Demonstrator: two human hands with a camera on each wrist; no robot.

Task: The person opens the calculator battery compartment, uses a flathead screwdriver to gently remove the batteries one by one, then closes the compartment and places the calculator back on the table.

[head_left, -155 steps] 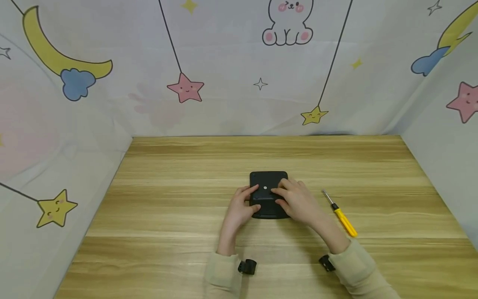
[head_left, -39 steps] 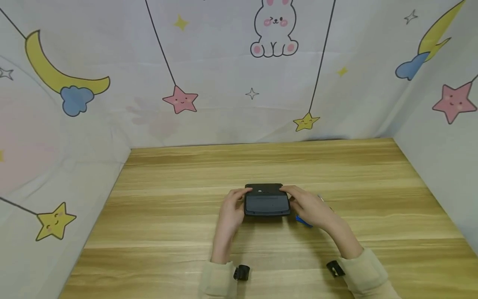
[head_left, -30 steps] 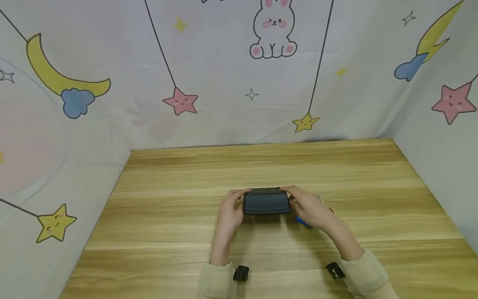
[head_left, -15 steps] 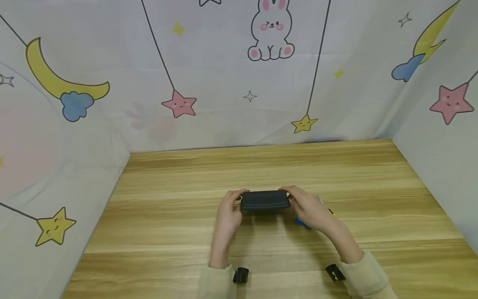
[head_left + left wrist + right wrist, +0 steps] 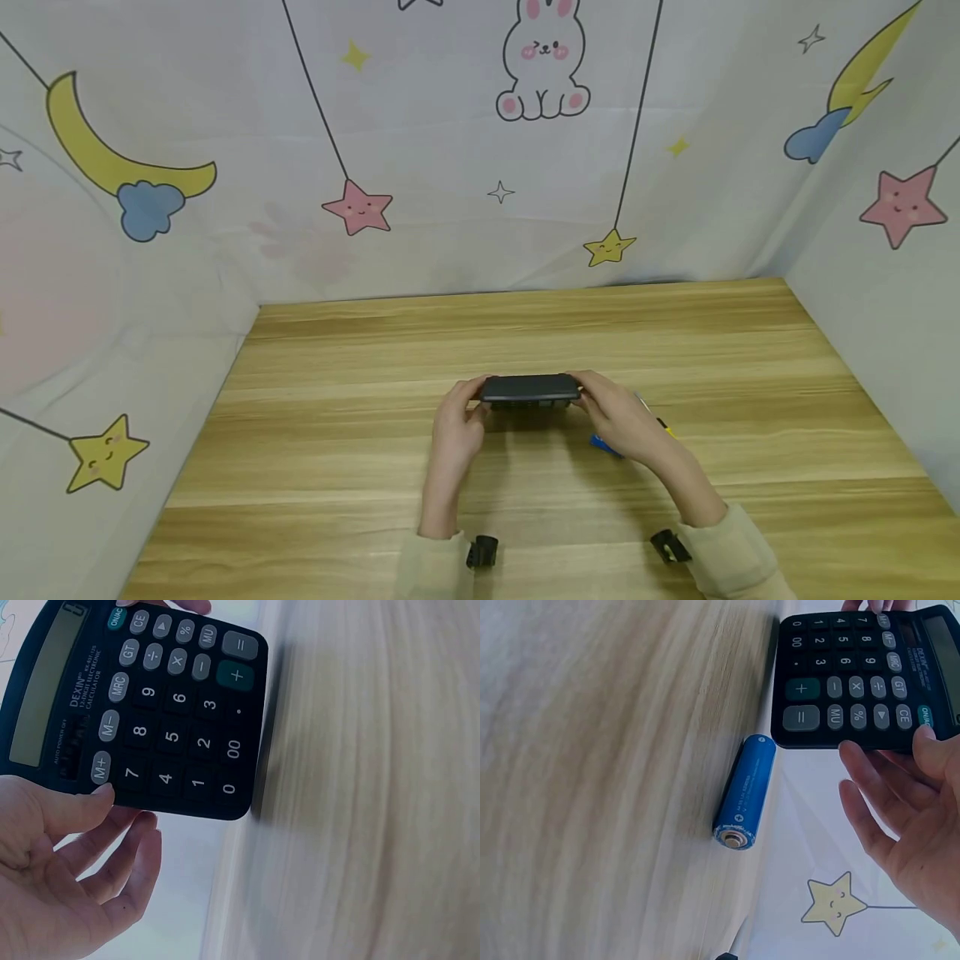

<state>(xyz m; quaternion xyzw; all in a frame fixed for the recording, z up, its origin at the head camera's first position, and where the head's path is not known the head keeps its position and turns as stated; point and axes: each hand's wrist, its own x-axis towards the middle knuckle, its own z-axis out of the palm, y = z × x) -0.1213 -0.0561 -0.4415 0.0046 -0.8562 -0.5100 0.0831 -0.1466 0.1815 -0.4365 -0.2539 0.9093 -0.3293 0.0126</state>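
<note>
A black calculator is held on edge by both hands, with its keys turned toward the person. The left wrist view shows its display with a 0 at one end. My left hand grips one side, its thumb at the front by the M+ key and fingers behind. On the other side my right hand holds it, the thumb at the ON/AC key. The calculator's lower edge is close to the table. A blue battery lies beside it, near my right hand. The calculator's back is hidden.
A screwdriver with a yellow handle lies beyond the right forearm, mostly covered by it. The wooden table meets printed cloth walls at the back and sides. Black wrist cameras sit by both cuffs.
The calculator, earlier lying back side up under both hands, has been lifted and tilted upright, its keys now facing the person. The blue battery has come into sight beside the right hand.
</note>
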